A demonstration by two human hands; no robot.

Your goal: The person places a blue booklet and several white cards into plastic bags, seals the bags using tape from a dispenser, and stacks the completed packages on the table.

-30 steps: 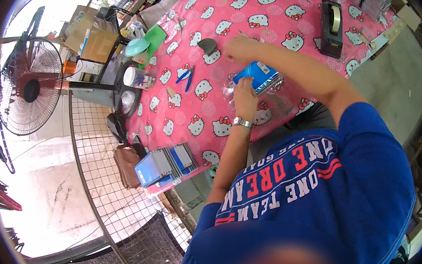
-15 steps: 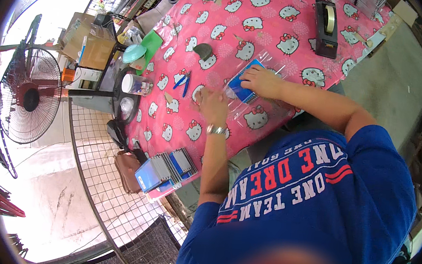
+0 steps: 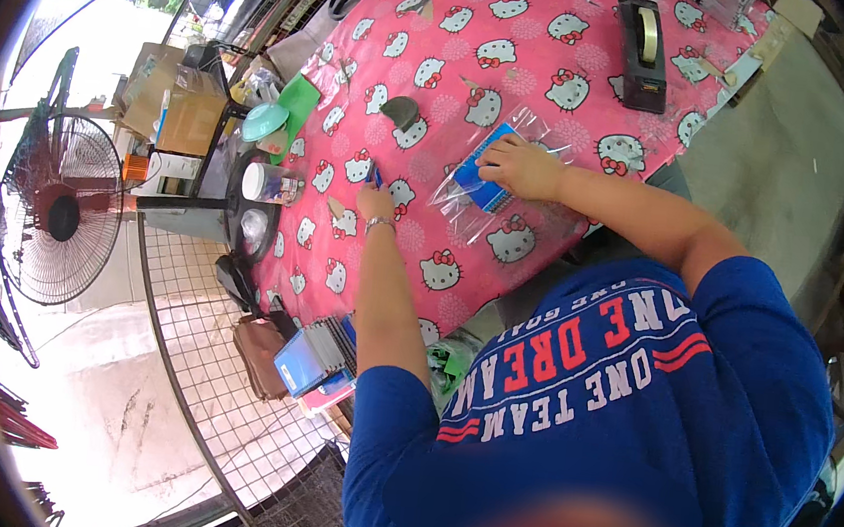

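On the pink table (image 3: 519, 71), the tape dispenser (image 3: 638, 67) lies at one o'clock from the right hand (image 3: 523, 167). That hand rests over the notebook (image 3: 471, 180), fingers bent; I cannot tell if they pinch it. The notebook lies within the clear bag (image 3: 456, 216), long axis roughly one to seven, between two and three o'clock from the left hand (image 3: 377, 199). The pliers (image 3: 375, 173), nearer the left hand, sit at its fingertips towards twelve; whether those fingers have closed on them, I cannot tell.
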